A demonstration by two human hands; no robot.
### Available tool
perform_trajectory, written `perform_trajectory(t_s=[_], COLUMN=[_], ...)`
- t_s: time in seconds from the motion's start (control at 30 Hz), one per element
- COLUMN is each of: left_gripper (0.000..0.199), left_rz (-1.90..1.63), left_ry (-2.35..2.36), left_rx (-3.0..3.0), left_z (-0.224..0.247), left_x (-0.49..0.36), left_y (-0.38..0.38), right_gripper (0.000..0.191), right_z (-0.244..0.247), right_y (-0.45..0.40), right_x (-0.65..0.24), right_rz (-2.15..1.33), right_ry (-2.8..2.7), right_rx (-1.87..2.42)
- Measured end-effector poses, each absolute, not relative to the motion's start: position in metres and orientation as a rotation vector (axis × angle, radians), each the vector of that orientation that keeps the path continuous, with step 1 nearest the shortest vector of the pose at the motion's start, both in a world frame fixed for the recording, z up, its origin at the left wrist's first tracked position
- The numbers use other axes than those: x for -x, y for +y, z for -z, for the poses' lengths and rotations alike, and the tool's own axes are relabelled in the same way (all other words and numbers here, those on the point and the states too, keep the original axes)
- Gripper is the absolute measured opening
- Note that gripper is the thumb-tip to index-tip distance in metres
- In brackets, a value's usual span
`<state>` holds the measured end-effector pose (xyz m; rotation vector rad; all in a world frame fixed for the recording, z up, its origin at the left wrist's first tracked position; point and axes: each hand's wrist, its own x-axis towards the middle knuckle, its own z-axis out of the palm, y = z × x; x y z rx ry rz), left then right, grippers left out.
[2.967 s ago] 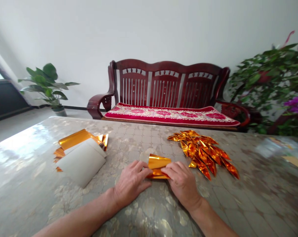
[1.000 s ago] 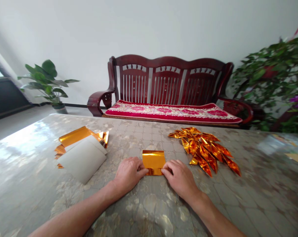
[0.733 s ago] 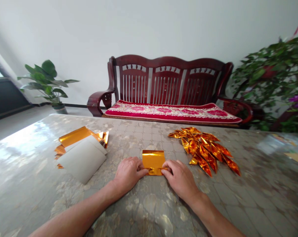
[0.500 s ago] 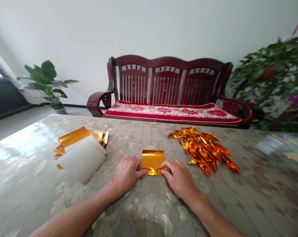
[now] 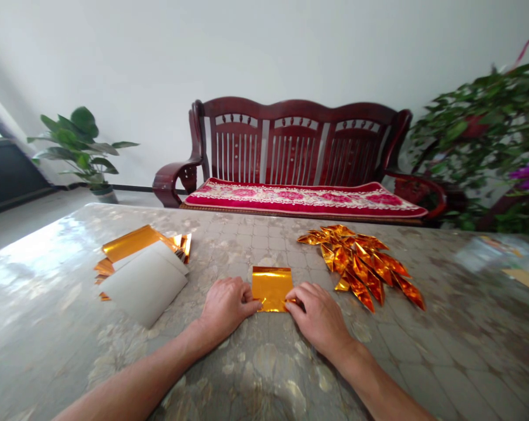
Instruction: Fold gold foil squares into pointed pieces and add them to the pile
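A shiny gold foil paper sheet (image 5: 272, 285) lies on the table in front of me, its near edge slightly crumpled or folded. My left hand (image 5: 228, 303) pinches the sheet's near left corner between thumb and fingers. At the near right corner, my right hand (image 5: 315, 313) grips the same sheet, thumb and index finger closed on it. To the left rests a loose stack of gold foil paper (image 5: 132, 242), with pale backing sides (image 5: 152, 286) facing up on top. On the right is a pile of folded gold foil pieces (image 5: 363, 263) with pointed ends.
The table (image 5: 264, 374) has a glossy patterned cover. Clear plastic packaging (image 5: 494, 252) lies at its right side. Behind it stands a dark red wooden bench (image 5: 294, 140) with a red floral cushion (image 5: 308, 199). Potted plants (image 5: 78, 146) flank the bench.
Both hands stay at the sheet's near corners. The crease along its near edge looks slightly different; otherwise the view has shifted only a little.
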<state>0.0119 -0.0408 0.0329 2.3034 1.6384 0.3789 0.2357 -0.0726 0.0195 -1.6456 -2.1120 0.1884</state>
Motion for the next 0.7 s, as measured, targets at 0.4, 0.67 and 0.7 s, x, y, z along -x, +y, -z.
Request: perform_trajectory(t_s=[0.4,0.67,0.7], left_gripper=[0.028,0.028,0.028], left_rz=[-0.34,-0.354,-0.354], left_ry=[1.669,1.669,1.669], left_rx=[-2.326,-2.346,-2.353], left_z=[-0.0338,-0.0317,-0.0313], left_x=[-0.0123,-0.0123,-0.0123], left_y=[-0.0415,-0.042,-0.042], right_gripper=[0.007,0.011,0.011], right_z=[-0.0182,-0.0148,-0.0146], right_y=[-0.0779,-0.0799,-0.0804], right_x=[-0.235,-0.237,-0.2371], right_rz=[-0.043,0.006,0.019], right_ry=[-2.18,-2.216,-2.222], right_rx=[1.573,1.532,1.528])
